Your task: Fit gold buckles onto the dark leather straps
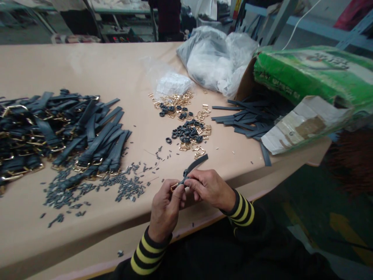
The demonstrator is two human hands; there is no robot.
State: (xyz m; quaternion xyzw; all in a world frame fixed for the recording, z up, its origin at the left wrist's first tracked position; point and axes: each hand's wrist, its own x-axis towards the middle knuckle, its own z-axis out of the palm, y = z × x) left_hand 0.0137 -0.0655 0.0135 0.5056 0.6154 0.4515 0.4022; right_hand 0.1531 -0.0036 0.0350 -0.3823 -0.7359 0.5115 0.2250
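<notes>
Over the table's front edge, my left hand point(166, 206) grips the gold buckle point(174, 187) end of a short dark strap point(197, 163). My right hand point(211, 188) pinches the same strap just beside it, close to a small dark loop point(185, 173) around the strap. The strap's free end points up and to the right. Fingers hide part of the buckle. Beyond my hands lie a pile of dark strap loops point(188, 131) and loose gold buckles point(201, 152).
Finished-looking buckled straps point(99, 144) heap at the left, with small dark offcuts point(128, 188) scattered before them. Unbuckled straps point(247, 116) spill from a green carton point(305, 74) at the right. Plastic bags point(215, 58) stand at the back of the paper-covered table point(87, 74).
</notes>
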